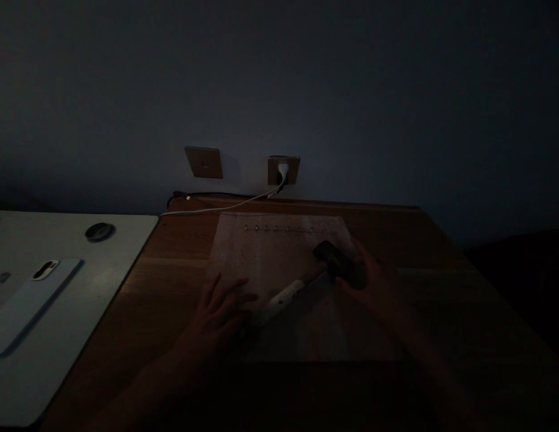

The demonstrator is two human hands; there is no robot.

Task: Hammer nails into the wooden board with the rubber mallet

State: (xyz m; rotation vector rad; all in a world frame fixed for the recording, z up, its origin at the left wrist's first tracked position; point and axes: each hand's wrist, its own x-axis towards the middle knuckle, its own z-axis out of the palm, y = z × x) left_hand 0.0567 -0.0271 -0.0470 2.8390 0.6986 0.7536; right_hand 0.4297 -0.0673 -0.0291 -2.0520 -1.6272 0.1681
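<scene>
In dim light, a hammer (281, 301) with a pale, worn handle and a dark head lies slantwise over a thin, speckled board (236, 252). My right hand (371, 279) grips the hammer's head, thumb on the near side and fingers on the far side. Beside the handle's lower end, my left hand (218, 309) rests on the board with its fingers spread; whether it touches the handle is too dark to tell. Along the board's far edge runs a row of several small upright nails (276, 228).
The board lies on a wooden table (162, 288) against a wall. A white table (40, 384) adjoins at left, bearing a phone (33, 303) and a dark round ring-like object (99, 231). A white plug (283, 170) with a cable sits in a wall socket (272, 174), beside another wall plate (204, 162).
</scene>
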